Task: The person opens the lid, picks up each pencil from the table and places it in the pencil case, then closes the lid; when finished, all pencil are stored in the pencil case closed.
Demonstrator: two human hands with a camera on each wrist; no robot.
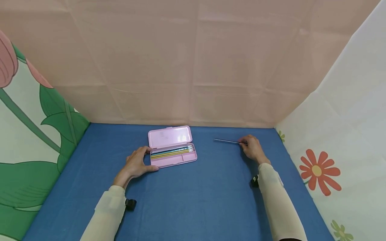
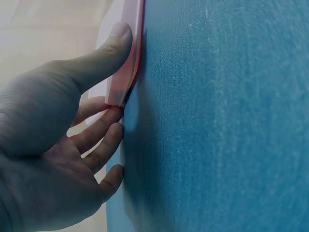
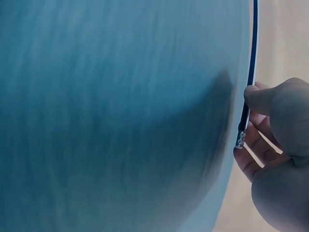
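A pink pencil case [image 1: 173, 164] lies with its lid raised, several pencils [image 1: 172, 152] side by side in its tray, some blue and some yellow. My left hand [image 1: 138, 163] grips the case's left end, the thumb along the front wall [image 2: 126, 72] and the index finger near the hinge. In the left wrist view the other fingers extend beside the case, close to the cloth. Off to the right, my right hand [image 1: 252, 148] pinches a dark blue pencil [image 1: 226, 141] near its metal-capped end [image 3: 240, 139]. The pencil's far end points left, toward the case.
Blue cloth [image 1: 193, 201] covers the table. A beige sheet [image 1: 193, 67] rises behind it, with a leaf-patterned sheet [image 1: 30, 134] at left and a flowered white sheet [image 1: 346, 127] at right. Each wrist carries a small black camera [image 1: 130, 204].
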